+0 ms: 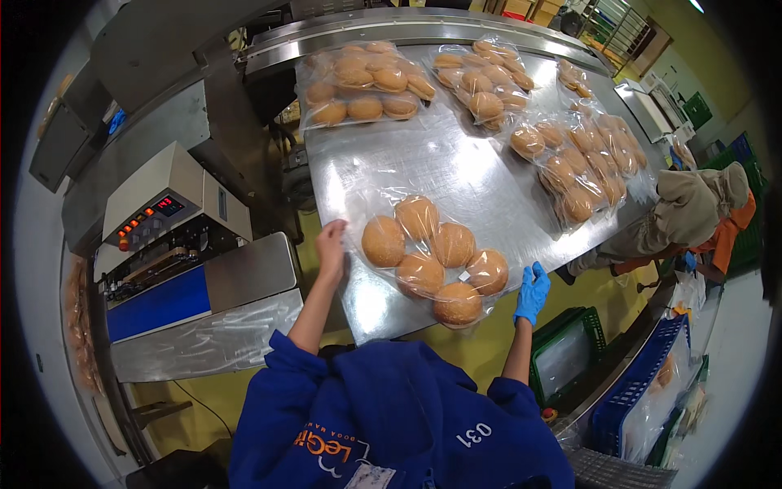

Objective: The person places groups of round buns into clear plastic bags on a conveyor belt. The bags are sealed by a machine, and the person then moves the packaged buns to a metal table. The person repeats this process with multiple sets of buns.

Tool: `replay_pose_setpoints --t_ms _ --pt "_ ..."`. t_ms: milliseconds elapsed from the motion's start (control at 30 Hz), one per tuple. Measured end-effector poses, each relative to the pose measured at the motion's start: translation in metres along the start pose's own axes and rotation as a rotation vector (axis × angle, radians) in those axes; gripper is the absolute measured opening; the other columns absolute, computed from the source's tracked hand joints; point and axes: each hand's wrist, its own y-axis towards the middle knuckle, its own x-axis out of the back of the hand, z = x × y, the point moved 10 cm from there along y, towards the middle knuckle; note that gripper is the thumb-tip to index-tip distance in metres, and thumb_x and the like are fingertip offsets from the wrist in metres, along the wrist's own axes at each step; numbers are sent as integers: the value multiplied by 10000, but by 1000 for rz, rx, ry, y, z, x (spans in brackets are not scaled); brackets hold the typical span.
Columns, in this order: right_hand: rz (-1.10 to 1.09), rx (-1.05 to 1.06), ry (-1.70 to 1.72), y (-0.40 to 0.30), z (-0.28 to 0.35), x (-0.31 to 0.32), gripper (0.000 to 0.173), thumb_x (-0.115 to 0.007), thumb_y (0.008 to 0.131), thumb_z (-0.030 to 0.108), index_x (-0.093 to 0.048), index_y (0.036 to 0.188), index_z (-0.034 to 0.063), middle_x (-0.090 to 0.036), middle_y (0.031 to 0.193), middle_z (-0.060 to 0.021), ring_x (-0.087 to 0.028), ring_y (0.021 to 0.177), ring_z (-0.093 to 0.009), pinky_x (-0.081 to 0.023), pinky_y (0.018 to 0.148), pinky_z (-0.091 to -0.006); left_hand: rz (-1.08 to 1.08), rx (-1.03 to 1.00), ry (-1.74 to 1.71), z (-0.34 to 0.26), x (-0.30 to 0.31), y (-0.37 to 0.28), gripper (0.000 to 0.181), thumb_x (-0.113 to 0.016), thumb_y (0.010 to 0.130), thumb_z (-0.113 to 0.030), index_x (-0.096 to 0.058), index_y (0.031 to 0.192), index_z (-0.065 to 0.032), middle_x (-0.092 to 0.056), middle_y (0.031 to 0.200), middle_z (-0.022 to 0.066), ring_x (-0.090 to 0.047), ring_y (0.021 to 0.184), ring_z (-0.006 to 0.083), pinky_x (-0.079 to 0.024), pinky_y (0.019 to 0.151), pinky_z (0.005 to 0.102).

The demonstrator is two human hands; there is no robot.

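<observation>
A clear plastic bag of round bread buns (421, 275) lies flat on the stainless steel table (391, 159) in front of me. My left hand (332, 247), bare, is at the table's left edge, its fingertips by the bag's loose plastic end; whether they pinch it I cannot tell. My right hand (533, 293), in a blue glove, is beyond the bag's right side at the near table edge, fingers partly bent, with nothing seen in it. More bagged buns lie farther back: one bag (366, 85) at the back left, another (486, 82) at the back middle, several (580, 165) at the right.
At the left stands a sealing machine (177, 202) with a lit display and a blue belt (162, 305). A co-worker (696, 202) bends at the far right. Green crates (565, 354) and a blue crate (638, 385) are at the lower right. A metal rail (427, 21) runs behind the table.
</observation>
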Motion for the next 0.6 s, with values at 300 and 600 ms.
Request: replay_pose_setpoints --t_ms 300,600 --pt "261 -48 319 7 0 -122 368 -573 795 229 -510 1057 -22 -574 939 -109 -550 815 -181 -441 736 -286 -194 37 -489 34 72 -15 284 -400 897 -231 -521 965 17 -580 989 124 -549 927 174 -419 817 271" --pt "1048 -417 838 -148 134 -205 153 -561 793 128 -598 821 -18 -568 640 -40 -493 486 -98 -425 460 -211 -212 -189 -371 -122 233 -12 241 -408 875 -179 -497 991 13 -584 979 147 -587 865 204 -497 723 307"
